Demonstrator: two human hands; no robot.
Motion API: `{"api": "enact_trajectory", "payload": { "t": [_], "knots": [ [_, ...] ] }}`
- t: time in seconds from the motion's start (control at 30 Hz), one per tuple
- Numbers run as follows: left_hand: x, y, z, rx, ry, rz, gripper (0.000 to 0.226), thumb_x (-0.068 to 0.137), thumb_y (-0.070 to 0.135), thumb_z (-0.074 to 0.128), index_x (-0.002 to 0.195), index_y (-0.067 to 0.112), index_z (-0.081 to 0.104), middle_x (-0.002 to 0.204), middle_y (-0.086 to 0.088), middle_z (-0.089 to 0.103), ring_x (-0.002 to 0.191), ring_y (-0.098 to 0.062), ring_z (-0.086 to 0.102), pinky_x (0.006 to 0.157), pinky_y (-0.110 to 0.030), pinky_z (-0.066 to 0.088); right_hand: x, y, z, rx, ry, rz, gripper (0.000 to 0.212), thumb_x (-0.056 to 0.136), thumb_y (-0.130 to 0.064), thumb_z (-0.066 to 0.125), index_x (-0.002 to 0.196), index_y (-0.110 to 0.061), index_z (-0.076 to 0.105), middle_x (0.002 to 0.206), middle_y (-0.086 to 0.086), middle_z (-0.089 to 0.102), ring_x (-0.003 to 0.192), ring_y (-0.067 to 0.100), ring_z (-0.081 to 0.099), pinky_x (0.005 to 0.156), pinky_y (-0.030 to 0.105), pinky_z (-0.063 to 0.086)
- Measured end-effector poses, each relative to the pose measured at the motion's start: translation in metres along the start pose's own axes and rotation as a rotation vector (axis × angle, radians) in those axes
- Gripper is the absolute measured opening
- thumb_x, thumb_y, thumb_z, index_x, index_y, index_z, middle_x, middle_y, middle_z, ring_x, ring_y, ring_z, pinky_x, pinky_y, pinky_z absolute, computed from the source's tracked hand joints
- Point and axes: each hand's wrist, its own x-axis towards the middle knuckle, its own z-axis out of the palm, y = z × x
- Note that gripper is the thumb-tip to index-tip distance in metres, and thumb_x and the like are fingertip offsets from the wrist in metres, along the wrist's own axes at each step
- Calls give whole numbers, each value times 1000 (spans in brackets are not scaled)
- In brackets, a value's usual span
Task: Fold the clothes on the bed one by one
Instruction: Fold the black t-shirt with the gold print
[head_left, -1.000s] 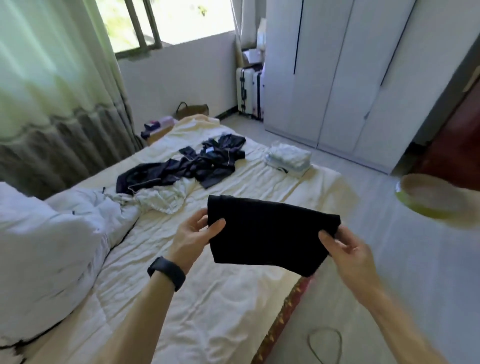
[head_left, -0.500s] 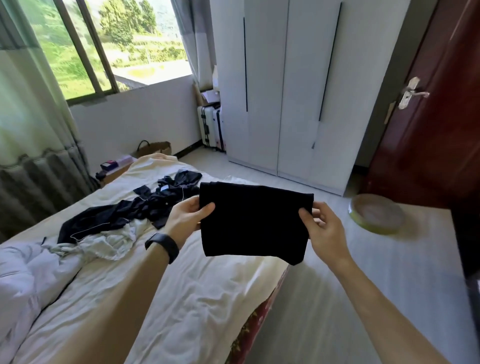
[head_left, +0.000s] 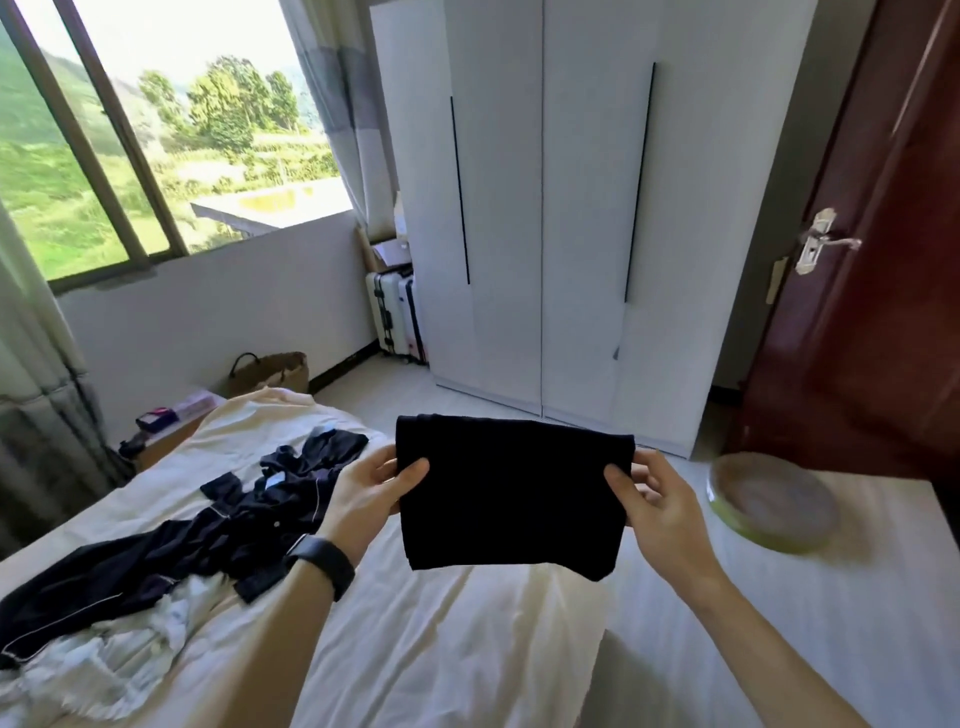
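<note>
A person holds a folded black cloth (head_left: 511, 488) up in the air over the bed (head_left: 415, 649). The left hand (head_left: 366, 496) pinches the left edge of the cloth, thumb in front and fingers behind. The right hand (head_left: 657, 506) pinches the right edge the same way. The cloth hangs flat between the two hands and does not touch the bed. A black watch (head_left: 324, 564) sits on the left wrist.

On the bed, to the left, lies a dark blue shirt (head_left: 208, 535) with thin white lines, all spread out and crumpled. Just next to it, nearer and further left, lies a white crumpled cloth (head_left: 104, 660).

On the right, on a pale surface beside the bed, is a round green-edged dish (head_left: 771, 506). Far away stands a tall white wardrobe (head_left: 571, 208). A dark red door (head_left: 857, 312) is on the right. A white suitcase (head_left: 387, 312) stands in the far corner, and a brown basket bag (head_left: 270, 371) sits on the floor past the bed. A big window (head_left: 156, 130) on the left shows green trees.
</note>
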Motion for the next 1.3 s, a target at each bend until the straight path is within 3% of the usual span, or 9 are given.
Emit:
{"api": "enact_trajectory", "payload": {
  "t": [0.1, 0.23, 0.43, 0.53, 0.8, 0.9, 1.03, 1.1, 1.3],
  "knots": [
    [46, -14, 1, -11, 29, -41, 28, 94, 6, 64, 122, 6, 66, 113, -11, 74, 103, -27, 71, 91, -42, 56, 40, 17, 14, -1, -13, 27, 8, 100, -28, 64, 102, -36, 67, 93, -7, 74, 83, 17, 74, 78, 40, 61],
    [88, -52, -3, 4, 74, -149, 21, 94, 2, 63, 114, 8, 69, 104, -13, 76, 91, -23, 71, 87, -41, 56, 72, 54, 41, -10, -32, 130, 19, 99, -27, 65, 92, -45, 66, 93, -10, 74, 81, 13, 72, 71, 24, 56],
    [137, -123, -27, 88, 139, -387, 19, 94, 10, 68, 113, 11, 70, 104, -11, 76, 91, -24, 74, 85, -40, 58, 104, 132, 94, -47, -57, 363, 11, 96, -25, 69, 96, -37, 70, 87, -9, 73, 84, 15, 70, 77, 28, 55],
    [177, -147, -38, 152, 203, -457, 15, 94, 10, 68, 108, 10, 70, 99, -11, 77, 87, -23, 73, 75, -32, 58, 132, 170, 125, -38, -80, 459, 9, 96, -23, 69, 96, -32, 69, 81, -14, 71, 80, 12, 68, 68, 17, 50],
    [333, -211, -68, 386, 249, -668, 16, 92, 8, 69, 109, 11, 70, 100, -13, 76, 97, -33, 72, 90, -45, 55, 226, 264, 208, -13, -105, 702, 9, 98, -26, 66, 94, -34, 65, 90, -11, 71, 81, 5, 67, 67, 12, 48],
    [394, -236, -76, 475, 221, -707, 15, 92, 9, 70, 105, 17, 70, 100, -10, 76, 98, -30, 72, 94, -43, 55, 257, 294, 237, 2, -91, 781, 11, 99, -28, 64, 95, -38, 63, 94, -13, 71, 85, 3, 67, 75, 19, 53],
    [467, -270, -87, 573, 164, -743, 17, 92, 15, 71, 108, 17, 71, 99, -6, 76, 93, -25, 73, 94, -44, 56, 291, 336, 273, 45, -34, 871, 4, 98, -37, 64, 99, -41, 65, 97, -10, 71, 92, 9, 69, 86, 47, 59],
    [498, -286, -93, 613, 116, -758, 16, 91, 18, 72, 108, 20, 72, 98, -5, 77, 90, -24, 74, 93, -43, 57, 305, 352, 287, 68, -8, 916, 3, 96, -41, 64, 99, -41, 65, 98, -9, 72, 94, 13, 70, 88, 49, 58],
    [575, -350, -101, 675, 55, -755, 18, 93, 23, 70, 111, 23, 66, 98, -1, 73, 88, -20, 71, 82, -32, 56, 347, 417, 325, 87, 55, 1043, 32, 71, -66, 59, 96, -46, 65, 96, -8, 74, 94, 19, 71, 87, 51, 59]
  ]
}}
